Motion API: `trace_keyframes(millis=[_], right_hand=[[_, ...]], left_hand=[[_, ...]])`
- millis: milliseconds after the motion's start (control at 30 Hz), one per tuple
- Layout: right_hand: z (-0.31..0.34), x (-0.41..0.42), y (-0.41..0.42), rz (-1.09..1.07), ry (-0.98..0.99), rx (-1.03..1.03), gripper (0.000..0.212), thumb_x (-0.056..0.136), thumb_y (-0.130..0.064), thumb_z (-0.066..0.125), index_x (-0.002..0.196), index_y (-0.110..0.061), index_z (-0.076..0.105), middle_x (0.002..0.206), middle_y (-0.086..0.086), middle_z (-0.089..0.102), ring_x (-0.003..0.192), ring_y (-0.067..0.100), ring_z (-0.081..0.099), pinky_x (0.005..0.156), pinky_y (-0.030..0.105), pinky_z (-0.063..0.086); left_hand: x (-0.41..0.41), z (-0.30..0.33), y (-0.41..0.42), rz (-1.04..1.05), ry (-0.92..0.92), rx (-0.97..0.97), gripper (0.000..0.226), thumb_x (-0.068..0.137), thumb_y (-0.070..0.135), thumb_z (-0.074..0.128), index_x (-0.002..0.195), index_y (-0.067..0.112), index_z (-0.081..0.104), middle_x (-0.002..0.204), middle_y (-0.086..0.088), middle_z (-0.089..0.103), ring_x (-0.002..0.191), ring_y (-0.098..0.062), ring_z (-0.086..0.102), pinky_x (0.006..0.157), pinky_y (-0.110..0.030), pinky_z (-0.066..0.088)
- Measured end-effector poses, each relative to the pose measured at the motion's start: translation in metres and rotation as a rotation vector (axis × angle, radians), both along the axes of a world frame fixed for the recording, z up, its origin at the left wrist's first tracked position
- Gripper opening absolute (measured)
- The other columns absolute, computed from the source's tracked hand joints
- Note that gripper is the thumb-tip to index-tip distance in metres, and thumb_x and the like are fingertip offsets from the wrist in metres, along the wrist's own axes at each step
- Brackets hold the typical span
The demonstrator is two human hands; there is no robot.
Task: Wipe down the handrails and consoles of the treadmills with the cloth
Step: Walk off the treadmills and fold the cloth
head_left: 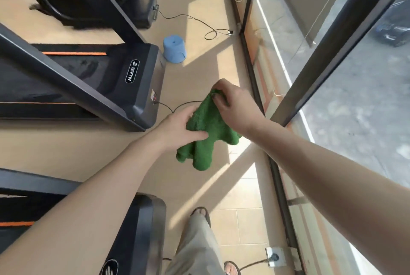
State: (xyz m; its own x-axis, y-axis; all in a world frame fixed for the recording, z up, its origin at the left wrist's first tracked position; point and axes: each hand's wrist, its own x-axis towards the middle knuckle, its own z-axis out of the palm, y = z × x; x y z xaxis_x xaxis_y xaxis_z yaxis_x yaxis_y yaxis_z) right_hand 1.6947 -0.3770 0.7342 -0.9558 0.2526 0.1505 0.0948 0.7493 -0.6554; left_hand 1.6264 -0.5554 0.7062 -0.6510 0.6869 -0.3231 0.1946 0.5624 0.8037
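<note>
Green terry cloth hung in mid-air above the tan floor, left hand gripping its side and right hand pinching its top corner, well apart from the black treadmills, so wiping seemingly remained undone.

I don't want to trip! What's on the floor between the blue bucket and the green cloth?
In the head view, mostly bare tan floor lies between the upturned blue bucket and the green cloth; a thin black cable from the treadmill runs just before the cloth.
</note>
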Motion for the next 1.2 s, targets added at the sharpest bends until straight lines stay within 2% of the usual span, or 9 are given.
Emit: trace_keyframes(millis=[167,267,400,533,700,867,933,1033,1200], right_hand=[[-0.013,-0.129,0.048,-0.019,0.001,0.01,0.023,0.099,-0.015,0.045,0.116,-0.011,0.06,0.102,0.011,0.07,0.092,0.03,0.062,0.079,0.045,0.052],[-0.029,-0.211,0.075,-0.158,0.006,-0.12,0.019,0.099,-0.013,0.048,0.111,-0.01,0.063,0.095,0.01,0.069,0.09,0.028,0.062,0.081,0.046,0.052],[-0.039,-0.304,0.107,-0.318,-0.024,-0.316,0.019,0.097,-0.01,0.047,0.105,-0.009,0.065,0.093,0.007,0.068,0.091,0.025,0.063,0.082,0.042,0.053],[-0.03,-0.378,0.137,-0.403,-0.023,-0.382,0.02,0.099,-0.012,0.045,0.106,-0.01,0.064,0.094,0.003,0.067,0.089,0.021,0.062,0.08,0.039,0.053],[-0.035,-0.469,0.173,-0.377,-0.021,-0.447,0.017,0.099,-0.019,0.048,0.104,-0.019,0.064,0.087,-0.016,0.061,0.077,-0.001,0.056,0.057,0.006,0.038],[-0.058,-0.572,0.204,-0.228,-0.079,-0.669,0.013,0.092,-0.018,0.061,0.098,-0.019,0.072,0.089,-0.009,0.071,0.082,0.008,0.065,0.076,0.021,0.052],[-0.07,-0.622,0.235,-0.184,-0.144,-0.754,0.019,0.088,-0.013,0.063,0.101,-0.018,0.075,0.093,-0.005,0.072,0.087,0.014,0.068,0.082,0.029,0.055],[-0.074,-0.685,0.278,-0.131,-0.288,-0.872,0.026,0.084,-0.001,0.062,0.099,-0.016,0.078,0.096,-0.001,0.072,0.093,0.018,0.067,0.088,0.031,0.054],[-0.068,-0.775,0.327,-0.115,-0.306,-1.021,0.023,0.066,0.003,0.066,0.088,-0.004,0.063,0.092,0.01,0.07,0.083,0.027,0.07,0.087,0.041,0.057]], left_hand=[[-0.134,-0.017,0.038,-0.032,-0.052,-0.159,0.027,0.08,0.036,0.08,0.105,0.035,0.069,0.101,0.013,0.075,0.096,-0.009,0.071,0.092,-0.039,0.057],[-0.219,-0.022,0.06,0.058,0.051,-0.171,0.016,0.084,0.041,0.075,0.095,0.029,0.073,0.091,0.007,0.076,0.087,-0.014,0.072,0.082,-0.038,0.06],[-0.321,0.003,0.097,0.059,0.021,-0.153,0.021,0.082,0.041,0.081,0.096,0.029,0.07,0.09,0.009,0.074,0.084,-0.008,0.071,0.069,-0.025,0.056],[-0.412,0.022,0.127,0.019,-0.123,-0.207,0.021,0.085,0.032,0.08,0.098,0.025,0.065,0.099,0.001,0.073,0.092,-0.018,0.072,0.082,-0.035,0.058],[-0.509,0.016,0.195,0.313,-0.255,-0.054,0.003,0.096,0.019,0.065,0.097,0.018,0.062,0.092,-0.003,0.071,0.087,-0.019,0.07,0.078,-0.032,0.057],[-0.594,-0.004,0.272,0.47,-0.437,0.0,0.014,0.099,0.012,0.049,0.093,0.006,0.061,0.075,-0.007,0.064,0.069,-0.018,0.063,0.063,-0.029,0.051],[-0.642,-0.01,0.301,0.569,-0.49,0.033,0.02,0.097,0.021,0.049,0.086,0.009,0.061,0.072,-0.005,0.066,0.068,-0.019,0.063,0.069,-0.033,0.053],[-0.7,-0.007,0.334,0.563,-0.467,-0.055,0.042,0.074,0.044,0.064,0.102,0.013,0.071,0.096,-0.01,0.076,0.093,-0.027,0.073,0.092,-0.046,0.058],[-0.787,-0.001,0.369,0.515,-0.319,-0.124,0.044,0.059,0.028,0.061,0.096,0.004,0.066,0.088,-0.01,0.064,0.085,-0.026,0.062,0.095,-0.052,0.053]])
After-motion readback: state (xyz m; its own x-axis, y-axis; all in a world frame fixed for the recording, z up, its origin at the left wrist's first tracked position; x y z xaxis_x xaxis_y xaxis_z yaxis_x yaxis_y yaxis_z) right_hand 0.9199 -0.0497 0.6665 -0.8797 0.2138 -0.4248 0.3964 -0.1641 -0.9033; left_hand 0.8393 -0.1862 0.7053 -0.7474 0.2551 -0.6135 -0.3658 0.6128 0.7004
